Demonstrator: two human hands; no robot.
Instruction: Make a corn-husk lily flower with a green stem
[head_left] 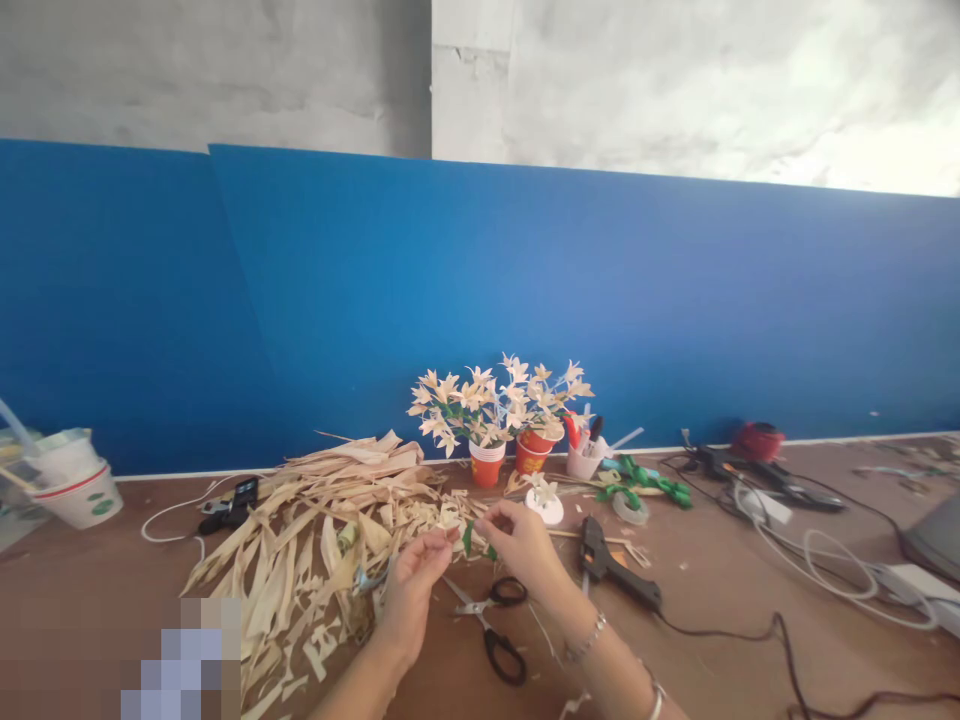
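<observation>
My left hand (417, 588) is closed in a pinch near the middle of the table, its fingertips around something too small to make out. Just to its right, my right hand (519, 543) is also pinched, with a small green leaf-like piece (469, 538) at its fingertips and more green below them. Black-handled scissors (487, 610) lie open beneath the two hands. A pale flower on a round white base (544, 500) stands behind my right hand. Dry pale husk strips (300, 520) are heaped to the left of my left hand.
Red cups (487, 470) hold pale flowers at the back. A black glue gun (616, 568) lies right of my right hand, its cord running right. Green tape pieces (652, 482), white cables (825, 570) and a power strip (911, 590) are farther right. White cups (82, 495) stand far left.
</observation>
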